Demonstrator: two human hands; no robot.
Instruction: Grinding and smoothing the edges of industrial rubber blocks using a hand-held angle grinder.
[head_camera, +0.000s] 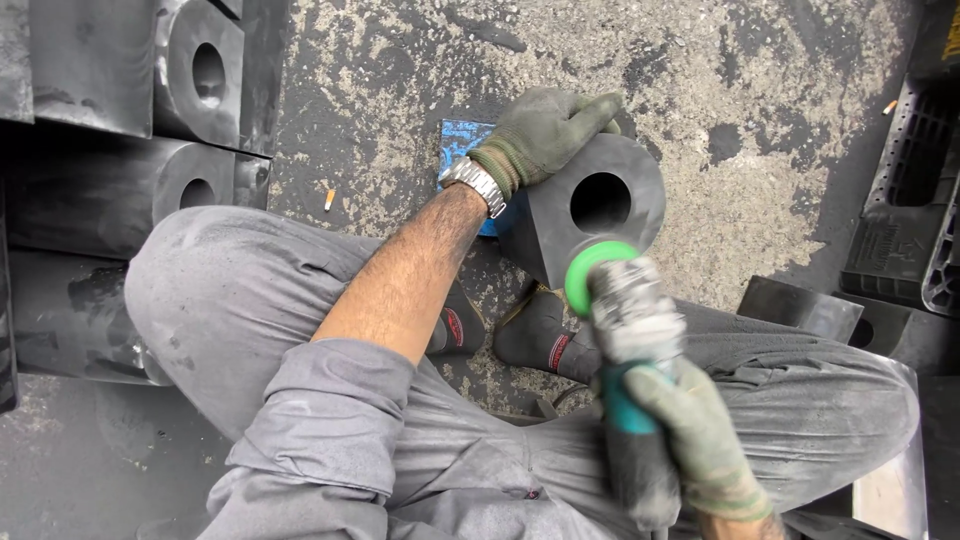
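Right hand (700, 440) grips grinder (625, 330); left hand (545, 130) steadies black block (600, 205)

You are on a workshop floor: rough, stained concrete (760, 130) with stacked black rubber blocks (120, 120) left of your hand grinder (625, 320).

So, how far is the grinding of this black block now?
Done: cannot tell, since no finished face shows. In hand: the left hand steadies the black block with a round hole on the floor, and the right hand holds the grinder with its green disc at the block's lower edge. Left: possibly the similar black blocks stacked at the left.
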